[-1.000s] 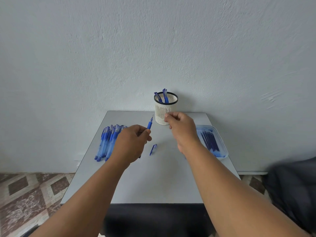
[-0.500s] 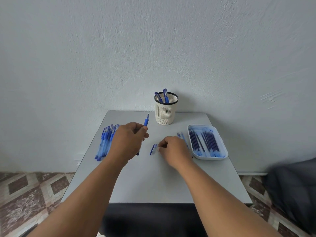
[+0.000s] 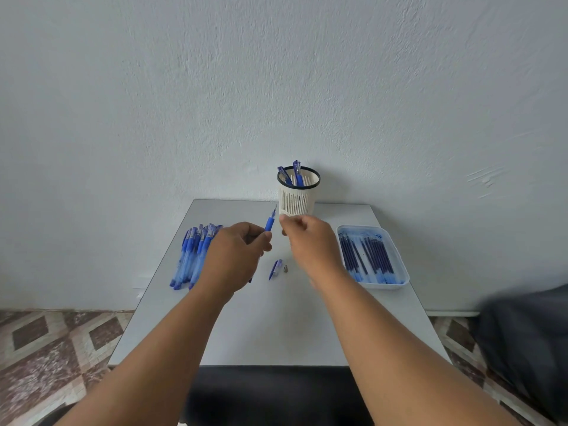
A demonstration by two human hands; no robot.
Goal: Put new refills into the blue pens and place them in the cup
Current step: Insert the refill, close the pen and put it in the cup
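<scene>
The left hand grips a blue pen with fingers and thumb curled round its barrel, so that the blue grip section and the thin bare refill tip rise out of the fist, tilted up and slightly to the right towards the cup. The right hand is raised just beside that tip, its fingers bent and drawn together with the fingertips close to the pen's point; it is blurred, and whether anything small is pinched between them cannot be told. Below the two hands, on the grey table, lie a blue pen cap and, just to its right, a small metal cone-shaped tip, the two near each other but apart. The white slatted cup with a dark rim stands at the far edge of the table close to the wall, and the tops of a few blue pens stick out of it, leaning to the left. On the left side of the table a row of blue pens lies side by side, partly hidden behind the left hand. On the right side a shallow light-blue tray holds a number of dark blue refills laid roughly parallel. Patterned floor tiles show to the left of the table, and a dark, blurred shape fills the lower right corner.
</scene>
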